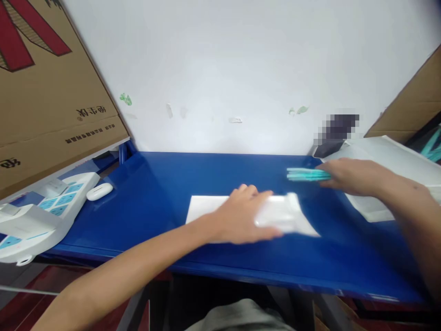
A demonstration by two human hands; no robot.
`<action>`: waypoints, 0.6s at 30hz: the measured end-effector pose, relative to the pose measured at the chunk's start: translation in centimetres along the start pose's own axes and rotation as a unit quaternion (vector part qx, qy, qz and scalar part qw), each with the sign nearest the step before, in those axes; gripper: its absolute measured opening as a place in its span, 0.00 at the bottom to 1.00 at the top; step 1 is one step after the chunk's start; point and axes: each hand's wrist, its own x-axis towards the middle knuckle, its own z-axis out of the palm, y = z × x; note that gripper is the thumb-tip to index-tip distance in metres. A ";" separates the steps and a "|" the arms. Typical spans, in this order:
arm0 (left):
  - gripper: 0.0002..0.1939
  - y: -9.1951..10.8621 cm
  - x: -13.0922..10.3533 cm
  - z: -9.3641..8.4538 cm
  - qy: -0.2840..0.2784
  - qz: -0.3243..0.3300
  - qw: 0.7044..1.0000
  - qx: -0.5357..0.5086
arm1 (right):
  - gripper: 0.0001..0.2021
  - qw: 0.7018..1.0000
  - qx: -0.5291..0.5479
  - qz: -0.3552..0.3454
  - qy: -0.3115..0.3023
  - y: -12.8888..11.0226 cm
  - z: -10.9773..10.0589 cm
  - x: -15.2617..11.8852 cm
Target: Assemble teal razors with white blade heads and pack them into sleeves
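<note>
On the blue table lies a flat white plastic bag [280, 214], its right end slightly raised and flared. My left hand [241, 216] reaches across it, thumb on the near edge and fingers on the far edge, gripping it. Above the table to the right, my right hand [347, 176] is closed around a bundle of thin teal sticks [305, 174] whose ends point left towards the bag. The bundle is blurred, so the exact kind of stick cannot be made out. A gap separates the sticks from the bag.
At left, a white power strip [76, 197] with plugged-in adapters sits beside a small white case [99, 191]. A cardboard box [62, 101] stands behind them. White sheets or bags [396, 161] lie at right, with more teal sticks [432, 147] beyond. A white wall [213, 69] rises behind the table.
</note>
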 end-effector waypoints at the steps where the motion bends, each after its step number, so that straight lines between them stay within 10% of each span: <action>1: 0.51 1.4 0.0 1.1 -0.013 0.030 0.999 -0.014 | 0.07 1.000 0.006 0.017 0.009 0.7 -0.1 0.4; 4: 0.49 4.4 1.1 3.9 -0.057 0.141 0.988 -0.016 | 0.10 0.999 0.015 0.023 0.034 0.9 -0.8 0.8; 7: 0.48 2.4 4.8 3.9 -0.078 0.159 0.984 0.008 | 0.12 0.997 0.013 0.037 0.064 -0.2 -1.8 0.3; 14: 0.34 -13.7 12.4 -7.0 0.111 -0.071 0.955 0.267 | 0.15 0.992 0.048 0.036 0.113 -1.3 -2.5 -0.4; 18: 0.36 -13.9 11.5 -9.3 0.173 -0.074 0.950 0.250 | 0.14 0.989 0.036 0.025 0.138 -1.3 -2.0 -0.2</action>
